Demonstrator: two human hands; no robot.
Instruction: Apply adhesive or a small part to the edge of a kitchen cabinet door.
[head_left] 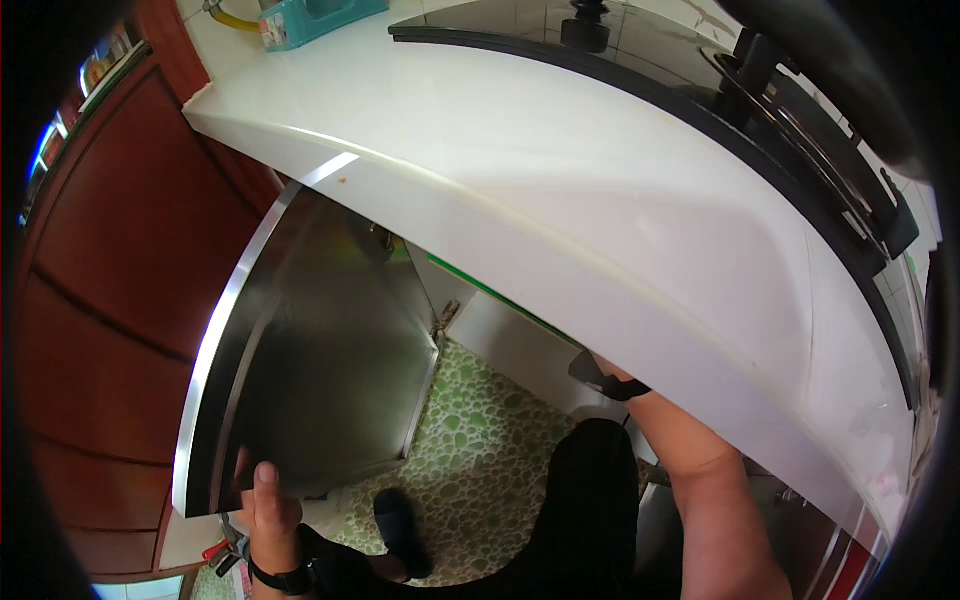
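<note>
A steel-faced cabinet door [330,350] with a bright metal edge stands swung out below the counter. My left hand [270,508] is at the door's near lower corner, its thumb up against the inner face and its fingers mostly hidden around the edge. My right forearm [690,450] reaches forward beneath the white countertop [600,200]. The countertop hides my right hand, so what it touches does not show. A dark wrist strap [625,388] is at that wrist. Part of the pale cabinet interior [520,340] shows beside the door.
A black glass stove [640,60] sits on the counter at the back right. Farther left are a teal plastic container [310,20] and a yellow hose [235,20]. A reddish-brown wooden cabinet [130,250] stands at the left. Green pebble-patterned floor [470,410] lies below, with my slippered foot [400,530].
</note>
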